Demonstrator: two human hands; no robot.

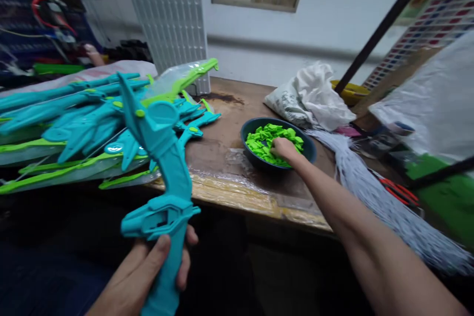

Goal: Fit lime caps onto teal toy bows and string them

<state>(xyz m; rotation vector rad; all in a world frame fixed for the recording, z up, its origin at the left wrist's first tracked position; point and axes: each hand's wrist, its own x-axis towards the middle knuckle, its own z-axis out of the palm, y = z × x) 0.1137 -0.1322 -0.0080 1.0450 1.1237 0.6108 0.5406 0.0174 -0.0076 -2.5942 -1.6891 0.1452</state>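
Note:
My left hand (148, 266) is wrapped round the lower end of a teal plastic toy bow (163, 158), which it holds upright in front of the table edge. My right hand (283, 149) reaches into a dark blue bowl (252, 131) full of small bright green plastic pieces (270, 140). Its fingers are curled down among the pieces, and what they pinch is hidden.
A pile of teal and green toy bows (74, 123) covers the left of the wooden table (229, 177). A white bag (311, 96), a bundle of grey-white strings (370, 192), red-handled scissors (400, 191) and a large plastic bag (437, 103) lie to the right.

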